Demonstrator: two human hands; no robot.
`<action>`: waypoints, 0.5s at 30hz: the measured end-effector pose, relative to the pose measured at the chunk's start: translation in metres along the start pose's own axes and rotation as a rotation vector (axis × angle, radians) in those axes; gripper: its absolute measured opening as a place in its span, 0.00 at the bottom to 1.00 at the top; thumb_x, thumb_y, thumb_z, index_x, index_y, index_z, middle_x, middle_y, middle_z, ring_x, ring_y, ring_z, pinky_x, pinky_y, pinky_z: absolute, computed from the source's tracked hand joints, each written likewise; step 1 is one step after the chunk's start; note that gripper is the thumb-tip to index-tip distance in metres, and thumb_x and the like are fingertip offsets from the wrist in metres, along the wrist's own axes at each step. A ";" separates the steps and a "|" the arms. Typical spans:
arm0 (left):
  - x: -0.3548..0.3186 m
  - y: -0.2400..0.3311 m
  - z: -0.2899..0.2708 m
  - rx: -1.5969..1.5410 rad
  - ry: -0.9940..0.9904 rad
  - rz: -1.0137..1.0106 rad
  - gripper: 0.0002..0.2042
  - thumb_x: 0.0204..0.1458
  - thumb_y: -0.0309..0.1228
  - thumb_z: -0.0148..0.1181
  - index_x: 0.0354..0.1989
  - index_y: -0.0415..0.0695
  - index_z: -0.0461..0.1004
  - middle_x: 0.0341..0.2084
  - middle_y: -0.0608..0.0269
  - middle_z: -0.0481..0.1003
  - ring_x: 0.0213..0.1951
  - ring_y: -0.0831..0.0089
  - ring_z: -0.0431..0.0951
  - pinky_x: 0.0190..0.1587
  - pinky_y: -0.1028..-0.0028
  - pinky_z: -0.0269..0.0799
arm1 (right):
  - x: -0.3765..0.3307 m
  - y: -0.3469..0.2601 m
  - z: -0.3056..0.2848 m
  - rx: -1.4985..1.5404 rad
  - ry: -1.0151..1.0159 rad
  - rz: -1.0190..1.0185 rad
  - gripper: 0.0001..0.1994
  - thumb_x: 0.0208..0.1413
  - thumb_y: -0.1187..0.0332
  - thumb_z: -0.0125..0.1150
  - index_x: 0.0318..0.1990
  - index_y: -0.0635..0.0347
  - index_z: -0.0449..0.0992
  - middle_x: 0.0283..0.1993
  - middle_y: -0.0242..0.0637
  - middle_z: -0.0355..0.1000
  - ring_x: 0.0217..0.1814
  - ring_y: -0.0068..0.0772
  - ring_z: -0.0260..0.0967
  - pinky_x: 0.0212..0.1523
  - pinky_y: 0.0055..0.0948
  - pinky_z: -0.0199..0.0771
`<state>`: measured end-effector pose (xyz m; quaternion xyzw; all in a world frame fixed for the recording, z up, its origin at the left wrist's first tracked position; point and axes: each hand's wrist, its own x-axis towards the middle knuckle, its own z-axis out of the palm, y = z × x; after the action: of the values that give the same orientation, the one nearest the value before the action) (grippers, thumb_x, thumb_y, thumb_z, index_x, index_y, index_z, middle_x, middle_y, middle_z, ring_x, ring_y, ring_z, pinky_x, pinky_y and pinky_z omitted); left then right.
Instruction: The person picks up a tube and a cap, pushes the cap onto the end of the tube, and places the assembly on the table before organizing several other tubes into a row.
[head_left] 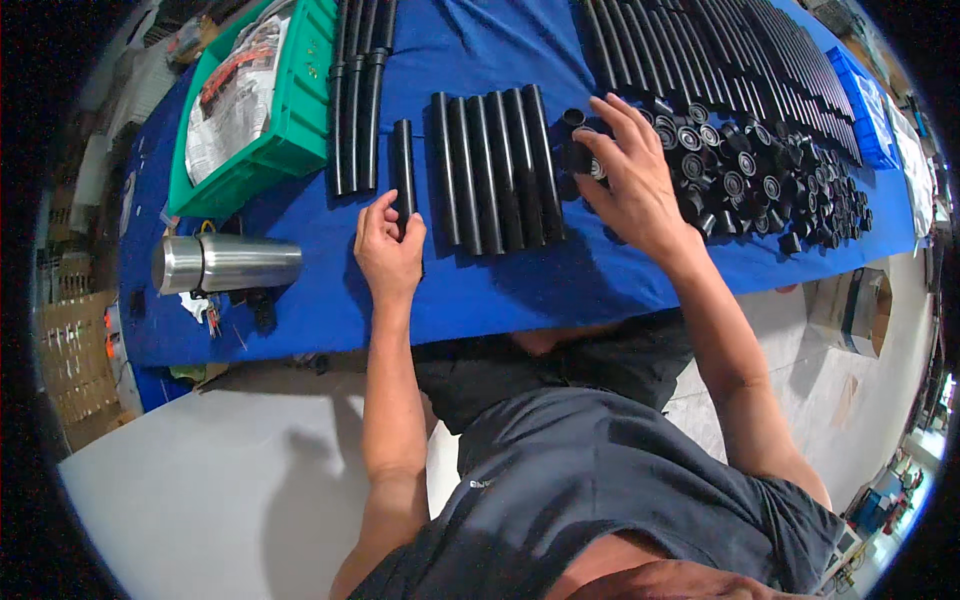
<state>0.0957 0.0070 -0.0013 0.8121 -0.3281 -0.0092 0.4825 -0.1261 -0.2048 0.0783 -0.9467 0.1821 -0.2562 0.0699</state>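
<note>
Nearest, at 6 o'clock from mid-view, hangs a creased dark T-shirt. Beyond it, a wrinkled blue cloth covers the table, and a cylindrical brushed-metal flask lies on its side toward 9. At 10, the left hand curls its fingers and thumb round the near end of a smooth black tube. At 12, six glossy tubes lie side by side. At 2, the right hand arches, thumb and fingers parted, over round, ring-faced black caps; whether it grips one, I cannot tell. Farther off stand a green plastic crate at 10, holding crumpled newspaper, and, toward 1, packed tube rows.
</note>
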 end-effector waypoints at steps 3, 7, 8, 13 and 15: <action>-0.001 0.002 0.000 0.012 0.018 -0.008 0.17 0.45 0.25 0.66 0.46 0.40 0.77 0.29 0.64 0.70 0.22 0.78 0.66 0.28 0.76 0.68 | -0.024 -0.011 -0.026 0.290 -0.002 0.109 0.23 0.44 0.74 0.69 0.49 0.62 0.69 0.59 0.51 0.66 0.58 0.54 0.68 0.55 0.43 0.72; 0.000 0.012 -0.003 0.029 -0.045 -0.043 0.17 0.47 0.24 0.66 0.48 0.41 0.77 0.33 0.67 0.71 0.26 0.83 0.68 0.31 0.80 0.70 | -0.082 -0.034 -0.021 0.460 -0.201 0.239 0.22 0.45 0.70 0.71 0.47 0.63 0.67 0.53 0.48 0.69 0.51 0.52 0.72 0.45 0.41 0.77; 0.000 0.011 -0.003 0.029 -0.056 -0.041 0.17 0.47 0.24 0.66 0.48 0.41 0.77 0.33 0.67 0.71 0.26 0.83 0.68 0.31 0.80 0.70 | -0.093 -0.037 -0.015 0.444 -0.237 0.256 0.22 0.46 0.69 0.71 0.46 0.63 0.67 0.51 0.47 0.69 0.49 0.51 0.72 0.42 0.41 0.78; 0.002 0.003 0.000 0.074 -0.040 0.010 0.17 0.48 0.23 0.66 0.49 0.40 0.77 0.33 0.67 0.70 0.27 0.83 0.68 0.31 0.81 0.70 | -0.111 -0.035 -0.003 0.327 -0.248 0.324 0.23 0.45 0.69 0.71 0.46 0.62 0.65 0.46 0.49 0.63 0.42 0.56 0.70 0.41 0.44 0.76; 0.002 0.000 0.000 0.045 -0.042 -0.014 0.17 0.49 0.23 0.66 0.49 0.39 0.76 0.34 0.66 0.70 0.28 0.83 0.69 0.32 0.81 0.70 | -0.103 -0.033 -0.004 0.336 -0.258 0.326 0.23 0.45 0.69 0.71 0.45 0.62 0.65 0.46 0.49 0.63 0.43 0.56 0.70 0.41 0.44 0.76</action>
<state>0.0973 0.0061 -0.0002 0.8247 -0.3326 -0.0220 0.4569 -0.2010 -0.1353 0.0417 -0.9049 0.2764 -0.1454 0.2893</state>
